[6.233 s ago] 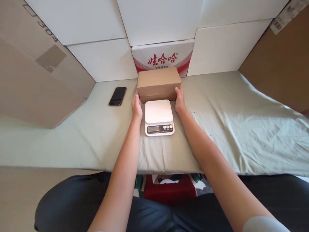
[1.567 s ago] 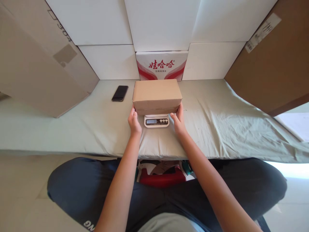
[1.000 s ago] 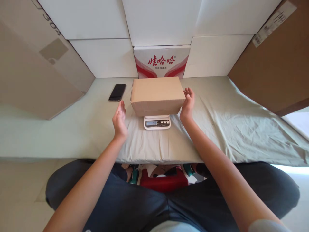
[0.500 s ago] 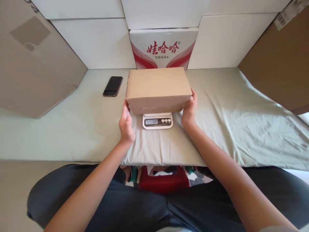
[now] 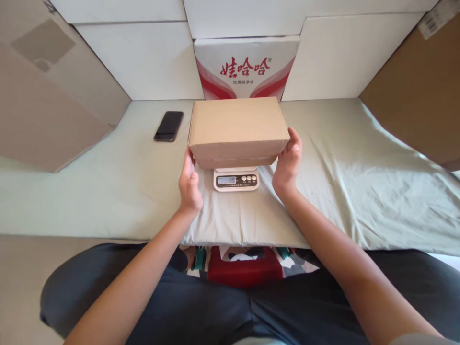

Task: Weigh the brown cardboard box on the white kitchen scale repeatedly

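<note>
On my feed, the cloth-covered table (image 5: 143, 191) bears the brown box (image 5: 237, 120), which sits over the smaller white scale (image 5: 237, 180), apparently centred for balance. Left hand (image 5: 189, 186) and right hand (image 5: 287, 165), unclenched, flank its ends, perhaps steadying it; I can't tell whether they grip. The phone (image 5: 168, 126) lies apart.

Reads 49 in dark digits on the display (image 5: 226, 180) of the white scale (image 5: 236, 188), with tiny print under the three round buttons (image 5: 249, 178) and along the lower edge, too small to make out. Says 娃哈哈 in large red brush characters, followed by a small ®, on the front of the red-and-white carton (image 5: 247, 46); below, in small dark type, 饮用纯净水. Shows part of a dark 4, cut off by the top edge, on the large brown carton at left (image 5: 61, 105). Bears a barcode on the white label (image 5: 433, 22) of the brown carton at right (image 5: 413, 96), among print too blurred to read.
</note>
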Demonstrator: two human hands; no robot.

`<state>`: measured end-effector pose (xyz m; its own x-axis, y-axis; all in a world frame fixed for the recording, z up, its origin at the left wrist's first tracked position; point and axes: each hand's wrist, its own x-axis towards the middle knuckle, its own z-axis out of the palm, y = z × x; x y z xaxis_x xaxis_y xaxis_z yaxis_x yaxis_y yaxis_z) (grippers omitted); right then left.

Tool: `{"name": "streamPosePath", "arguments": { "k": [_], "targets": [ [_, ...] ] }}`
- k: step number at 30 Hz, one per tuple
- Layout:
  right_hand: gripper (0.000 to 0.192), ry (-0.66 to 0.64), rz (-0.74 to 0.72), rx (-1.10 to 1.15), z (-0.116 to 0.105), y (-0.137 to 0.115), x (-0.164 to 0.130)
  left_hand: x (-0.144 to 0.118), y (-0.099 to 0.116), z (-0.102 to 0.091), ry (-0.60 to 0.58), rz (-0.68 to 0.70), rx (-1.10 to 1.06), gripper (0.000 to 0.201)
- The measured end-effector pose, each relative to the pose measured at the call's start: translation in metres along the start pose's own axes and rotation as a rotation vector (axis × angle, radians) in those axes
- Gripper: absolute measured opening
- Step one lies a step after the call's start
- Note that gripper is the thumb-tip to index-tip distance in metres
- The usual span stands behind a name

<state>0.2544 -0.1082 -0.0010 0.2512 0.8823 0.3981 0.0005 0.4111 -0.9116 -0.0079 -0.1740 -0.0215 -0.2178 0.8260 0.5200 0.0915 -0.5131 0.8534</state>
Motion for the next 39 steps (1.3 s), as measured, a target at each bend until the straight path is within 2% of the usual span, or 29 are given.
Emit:
{"name": "streamPosePath", "arguments": {
  "k": [3, 11, 20, 26, 35, 39],
  "targets": [
    [0.073, -0.02, -0.013, -0.047, 0.001, -0.003, -0.003, -0.001, -0.002, -0.001, -0.013, 0.02, 0.037, 0.067],
    [0.066, 0.016, -0.034, 0.011, 0.006, -0.013, -0.009, -0.003, -0.001, -0.002, -0.027, -0.018, 0.056, 0.076],
    [0.055, 0.118, -0.033, 0.21, 0.017, -0.023, -0.016, -0.002, -0.005, -0.003, -0.075, 0.068, 0.081, 0.07],
    [0.047, 0.093, -0.004, 0.21, 0.019, -0.026, -0.021, 0.002, -0.004, -0.001, -0.073, 0.073, 0.066, 0.07],
    [0.045, 0.044, 0.015, 0.166, 0.024, -0.036, -0.031, 0.007, 0.009, 0.011, -0.015, -0.024, 0.017, 0.073],
    [0.045, -0.006, -0.036, 0.169, 0.024, -0.037, -0.031, 0.023, 0.008, 0.018, -0.002, -0.038, -0.041, 0.071]
  ]
}}
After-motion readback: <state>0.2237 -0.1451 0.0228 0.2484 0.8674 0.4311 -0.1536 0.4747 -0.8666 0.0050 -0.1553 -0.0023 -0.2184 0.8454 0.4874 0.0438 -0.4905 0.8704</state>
